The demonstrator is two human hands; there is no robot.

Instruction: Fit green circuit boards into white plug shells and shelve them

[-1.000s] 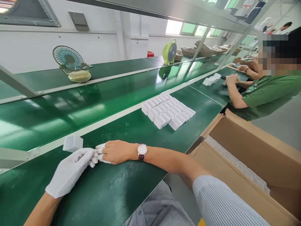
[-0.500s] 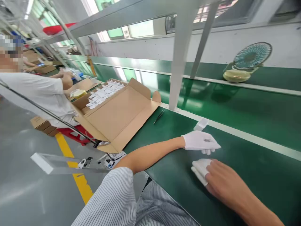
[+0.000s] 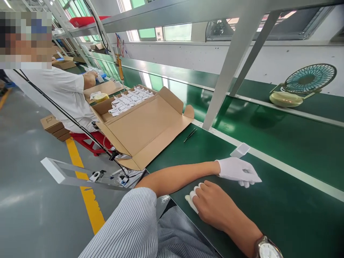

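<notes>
My left hand (image 3: 238,171), in a white glove, lies flat and open on the green bench top (image 3: 282,222), fingers stretched to the right. Just beyond its fingers stands a small white plastic box (image 3: 240,150), close to the glove but apart from it. My right hand (image 3: 212,205) is bare apart from white finger cots on the fingertips. It rests palm down near the bench's front edge with its fingers loosely together and nothing in them. A wristwatch (image 3: 266,248) sits on that wrist.
An open cardboard box (image 3: 145,130) with several white parts in its far end lies left of my arms. Thin dark tweezers (image 3: 190,134) lie beside a slanted metal post (image 3: 228,79). A small fan (image 3: 303,84) stands behind the conveyor belt. A co-worker in white (image 3: 59,93) sits at the far left.
My head has swung from the right side of the bench to the left. My right hand has drawn back toward the front edge, away from the gloved left hand, which stays by the white box.
</notes>
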